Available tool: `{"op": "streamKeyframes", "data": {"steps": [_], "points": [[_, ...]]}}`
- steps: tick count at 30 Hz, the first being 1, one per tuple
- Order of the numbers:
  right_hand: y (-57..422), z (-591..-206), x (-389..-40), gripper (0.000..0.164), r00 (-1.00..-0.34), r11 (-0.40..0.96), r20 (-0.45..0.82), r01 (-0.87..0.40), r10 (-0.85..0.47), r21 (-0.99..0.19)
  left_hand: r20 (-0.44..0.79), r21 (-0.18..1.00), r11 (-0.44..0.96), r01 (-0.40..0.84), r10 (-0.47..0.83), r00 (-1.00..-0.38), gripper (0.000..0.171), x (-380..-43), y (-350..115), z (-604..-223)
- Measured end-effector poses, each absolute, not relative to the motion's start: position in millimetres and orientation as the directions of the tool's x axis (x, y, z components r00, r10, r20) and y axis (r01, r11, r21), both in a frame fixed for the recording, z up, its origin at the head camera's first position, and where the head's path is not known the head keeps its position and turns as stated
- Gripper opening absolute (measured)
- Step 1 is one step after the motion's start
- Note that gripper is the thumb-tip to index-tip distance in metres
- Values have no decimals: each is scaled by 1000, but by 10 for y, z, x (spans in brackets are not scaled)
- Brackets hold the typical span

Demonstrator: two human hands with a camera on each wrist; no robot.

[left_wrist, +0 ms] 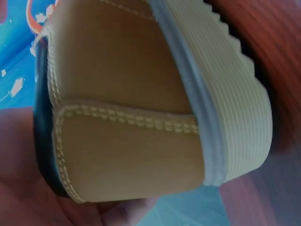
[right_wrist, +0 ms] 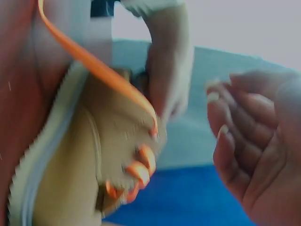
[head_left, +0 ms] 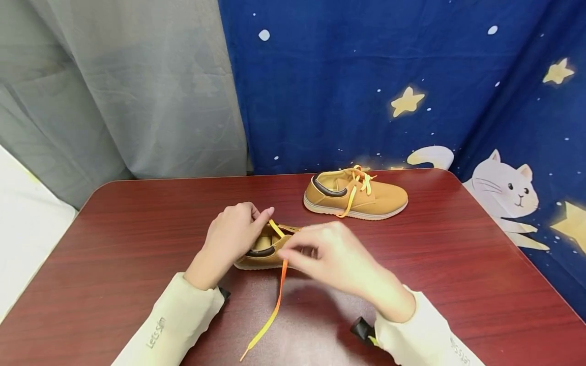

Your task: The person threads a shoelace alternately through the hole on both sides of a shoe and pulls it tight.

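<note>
A tan lace-up shoe (head_left: 258,262) sits on the table under both hands, its dark padded collar to the left. My left hand (head_left: 233,231) holds it at the heel opening; the left wrist view shows the shoe's heel (left_wrist: 127,155) up close, with fingers partly hidden behind it. A yellow stretch of lace (head_left: 276,229) runs up beside the left thumb. My right hand (head_left: 329,254) hovers over the near side, fingers loosely bent. In the right wrist view, these fingers hold nothing, apart from the orange lace (right_wrist: 108,73), which hangs from an eyelet onto the table.
A matching tan shoe (head_left: 384,195) with yellow-orange laces stands at the table's back edge, toe to the right. Behind the dark red table (head_left: 137,229) hang a grey curtain (head_left: 160,91) and a blue starry curtain (head_left: 329,91).
</note>
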State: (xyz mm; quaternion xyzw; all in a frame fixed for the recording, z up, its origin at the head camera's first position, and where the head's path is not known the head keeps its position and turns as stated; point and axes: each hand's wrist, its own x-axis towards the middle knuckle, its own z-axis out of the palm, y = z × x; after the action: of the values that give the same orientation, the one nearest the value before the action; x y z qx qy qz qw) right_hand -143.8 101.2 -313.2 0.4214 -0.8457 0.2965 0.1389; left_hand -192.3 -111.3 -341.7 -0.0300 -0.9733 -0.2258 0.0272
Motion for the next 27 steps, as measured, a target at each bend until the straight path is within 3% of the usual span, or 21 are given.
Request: {"op": "streamKeyframes", "data": {"steps": [5, 8, 12, 17, 22, 27], "points": [[1183, -3192, -1665, 5, -769, 629, 436, -636, -468, -446, 17, 383, 920, 89, 90, -996, 45, -1985, -1058, -3468], [1221, -3286, -1770, 8, -805, 643, 389, -592, -448, -486, -34, 385, 918, 96, 118, -992, 45, -2006, -1052, -3497], [1200, -3402, -1839, 17, -794, 660, 355, -607, -492, -442, -61, 453, 885, 112, 156, -986, 40, -2032, -1080, -3504], [1154, -3457, -1868, 18, -769, 693, 322, -638, -552, -337, -11, 611, 772, 177, 232, -973, 23, -2083, -1110, -3497], [1178, -3474, -1912, 21, -740, 647, 213, -665, -638, -373, -38, 731, 661, 167, 284, -958, 25, -2117, -1138, -3496], [1207, -3466, -1940, 27, -730, 623, 103, -640, -675, -449, -90, 674, 723, 155, 289, -953, 27, -2109, -1156, -3480]]}}
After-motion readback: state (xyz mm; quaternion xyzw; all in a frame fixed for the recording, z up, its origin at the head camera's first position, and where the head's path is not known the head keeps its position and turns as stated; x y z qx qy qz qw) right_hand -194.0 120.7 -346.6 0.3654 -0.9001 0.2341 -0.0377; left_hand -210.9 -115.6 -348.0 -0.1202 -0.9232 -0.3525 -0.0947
